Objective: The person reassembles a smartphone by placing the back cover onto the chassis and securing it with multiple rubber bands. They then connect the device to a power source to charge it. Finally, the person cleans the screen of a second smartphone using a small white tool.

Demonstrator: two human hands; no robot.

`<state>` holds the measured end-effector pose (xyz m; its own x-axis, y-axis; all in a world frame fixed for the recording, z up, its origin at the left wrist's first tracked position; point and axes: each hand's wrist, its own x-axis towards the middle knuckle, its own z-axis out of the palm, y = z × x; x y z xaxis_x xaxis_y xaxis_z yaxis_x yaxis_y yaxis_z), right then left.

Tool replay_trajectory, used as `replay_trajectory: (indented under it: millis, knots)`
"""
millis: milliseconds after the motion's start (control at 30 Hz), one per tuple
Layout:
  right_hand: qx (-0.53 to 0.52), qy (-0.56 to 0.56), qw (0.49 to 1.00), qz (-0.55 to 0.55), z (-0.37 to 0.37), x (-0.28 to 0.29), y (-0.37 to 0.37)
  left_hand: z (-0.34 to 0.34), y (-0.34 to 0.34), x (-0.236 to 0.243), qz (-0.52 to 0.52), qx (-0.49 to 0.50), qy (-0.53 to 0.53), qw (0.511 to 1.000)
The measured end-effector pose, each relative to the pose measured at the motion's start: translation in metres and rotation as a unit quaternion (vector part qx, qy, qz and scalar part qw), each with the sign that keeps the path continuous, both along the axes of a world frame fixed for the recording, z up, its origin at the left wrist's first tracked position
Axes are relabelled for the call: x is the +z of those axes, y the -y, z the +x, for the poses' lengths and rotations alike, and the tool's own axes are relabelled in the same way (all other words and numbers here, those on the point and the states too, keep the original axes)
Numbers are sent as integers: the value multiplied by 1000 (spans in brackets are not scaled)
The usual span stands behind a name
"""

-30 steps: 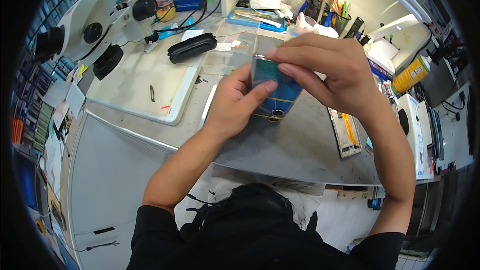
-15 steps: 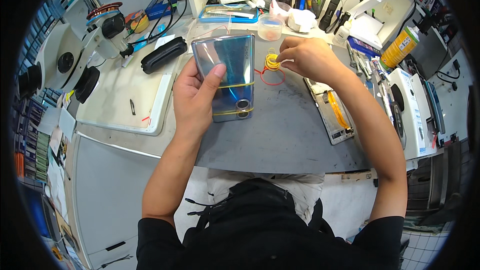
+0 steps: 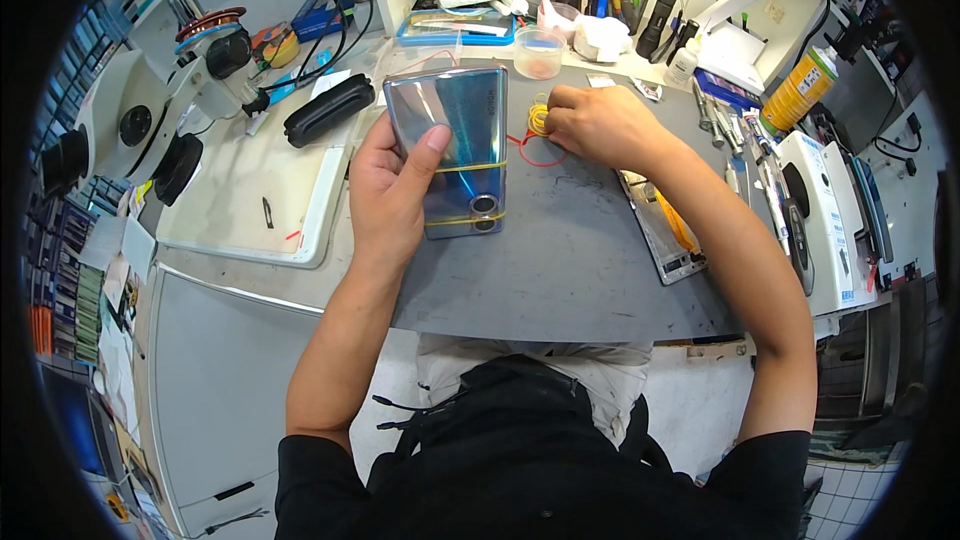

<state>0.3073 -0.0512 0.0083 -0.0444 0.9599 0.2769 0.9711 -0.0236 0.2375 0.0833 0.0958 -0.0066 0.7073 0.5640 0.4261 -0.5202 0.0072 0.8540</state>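
A blue glossy phone (image 3: 463,120), bound with two yellow rubber bands and with its round camera at the bottom, is held upright in my left hand (image 3: 390,185), thumb across its back. My right hand (image 3: 600,125) is closed on a small bundle of yellow rubber bands (image 3: 539,115) on the grey mat, its fingertips partly hidden. Beside the bundle lies a red band (image 3: 543,162). An opened phone housing with an orange flex cable (image 3: 676,223) lies under and beyond my right forearm.
A microscope (image 3: 135,127) stands left above a white pad (image 3: 225,220) with a black case (image 3: 327,110). Behind are clear containers (image 3: 538,57) and a pen holder (image 3: 600,0). Metal tools (image 3: 720,125), a yellow spray can (image 3: 797,93) and a white device (image 3: 815,220) crowd the right.
My right hand left the top of the phone and moved right to the yellow bands, where it has shifted slightly lower over them. My left hand tilted the phone upright and moved left.
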Motion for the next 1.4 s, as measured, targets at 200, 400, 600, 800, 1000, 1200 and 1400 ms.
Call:
replay_trajectory:
  millis: [200, 400, 600, 800, 1000, 1200, 1400]
  knots:
    - [-47, 2, 999, 14, -1, 0, -5, 0, -1, -1, -2, -3, 0, 1000]
    - [-115, -325, 930, 131, 3, 23, -1, 0, -1, -1, 1, -14, 2, 1000]
    - [-50, -560, 816, 131, -4, 62, 4, -1, 3, 10, 15, -55, 2, 998]
    - [95, -371, 902, 200, -57, 114, -1, 2, 17, 31, 66, -125, -24, 990]
    - [189, -42, 966, 172, -79, 129, -5, 5, 16, 27, 125, -89, -12, 988]
    - [178, -81, 976, 98, -79, 131, 16, 3, 11, 27, 46, -100, 17, 994]
    - [175, -198, 961, 82, -63, 128, 62, -20, -5, 34, -70, -148, 87, 983]
